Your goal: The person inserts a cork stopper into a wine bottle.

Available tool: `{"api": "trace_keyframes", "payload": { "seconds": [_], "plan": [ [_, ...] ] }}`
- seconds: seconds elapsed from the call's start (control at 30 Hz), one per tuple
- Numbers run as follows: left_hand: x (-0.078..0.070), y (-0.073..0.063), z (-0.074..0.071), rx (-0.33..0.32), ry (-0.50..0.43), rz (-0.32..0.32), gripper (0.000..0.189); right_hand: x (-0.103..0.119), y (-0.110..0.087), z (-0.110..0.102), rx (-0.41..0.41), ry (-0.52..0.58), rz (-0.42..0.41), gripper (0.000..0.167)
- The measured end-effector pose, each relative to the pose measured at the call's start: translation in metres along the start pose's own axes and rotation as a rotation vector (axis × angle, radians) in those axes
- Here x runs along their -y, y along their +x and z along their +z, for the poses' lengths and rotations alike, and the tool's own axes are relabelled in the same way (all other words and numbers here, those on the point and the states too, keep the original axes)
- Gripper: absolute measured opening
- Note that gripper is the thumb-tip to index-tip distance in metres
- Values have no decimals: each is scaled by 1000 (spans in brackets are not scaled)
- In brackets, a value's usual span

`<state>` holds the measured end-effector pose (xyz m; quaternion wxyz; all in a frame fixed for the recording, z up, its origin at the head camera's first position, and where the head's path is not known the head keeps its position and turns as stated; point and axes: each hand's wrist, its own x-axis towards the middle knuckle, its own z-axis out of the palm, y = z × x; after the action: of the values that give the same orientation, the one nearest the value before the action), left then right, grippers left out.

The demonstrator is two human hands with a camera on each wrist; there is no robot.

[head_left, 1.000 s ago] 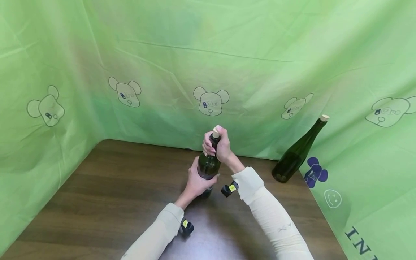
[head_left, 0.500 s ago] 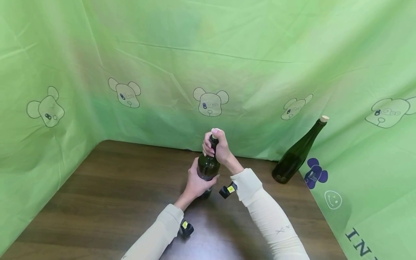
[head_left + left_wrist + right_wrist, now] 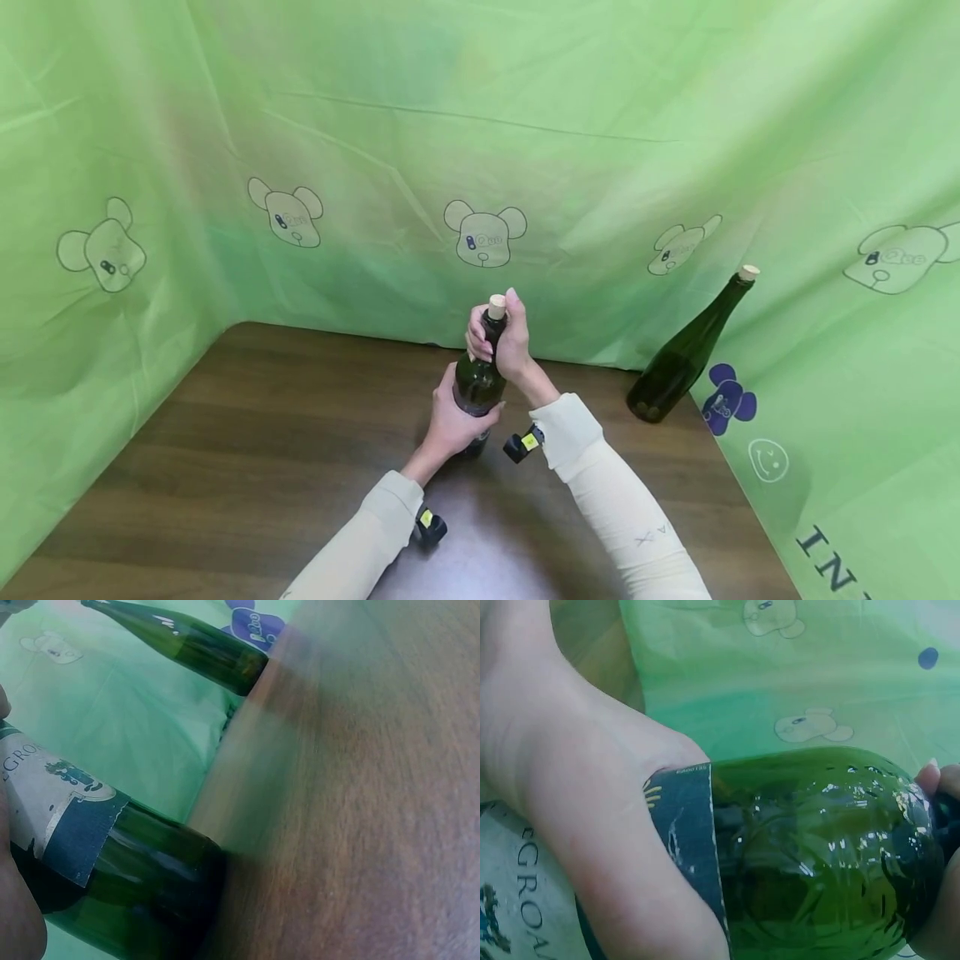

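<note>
A dark green glass bottle stands upright on the wooden table, with a pale cork sticking out of its mouth. My left hand grips the bottle's body around its label. Higher up, my right hand has its fingers curled round the neck, and its thumb points up beside the cork. In the right wrist view the left hand wraps the label, while droplets dot the glass shoulder. The left wrist view shows the bottle's base on the table.
A second green bottle, also corked, stands at the table's back right near the green cloth. That cloth, printed with bear heads, hangs behind and along both sides of the wooden table.
Half a second ago the right thumb lay over the cork's top; now it is raised beside it and the cork shows. The left hand keeps its grip on the bottle.
</note>
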<state>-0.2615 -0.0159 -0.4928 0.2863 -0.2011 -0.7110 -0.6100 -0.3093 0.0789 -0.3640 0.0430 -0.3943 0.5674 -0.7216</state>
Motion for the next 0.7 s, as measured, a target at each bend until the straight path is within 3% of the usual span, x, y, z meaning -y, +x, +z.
{"api": "trace_keyframes", "payload": {
  "seconds": [0.1,0.17,0.43,0.7],
  "plan": [
    [17,-2,5,-6,10,-15,67,1,-1,1,-5,6,21,61],
    [21,-2,5,-1,10,-18,66,3,-1,1,-16,6,43,59],
    [23,-1,2,29,-28,-13,65,10,1,10,-148,-32,104,54],
    [24,-1,3,33,-38,-18,65,3,-3,11,-191,-22,59,59]
  ]
}}
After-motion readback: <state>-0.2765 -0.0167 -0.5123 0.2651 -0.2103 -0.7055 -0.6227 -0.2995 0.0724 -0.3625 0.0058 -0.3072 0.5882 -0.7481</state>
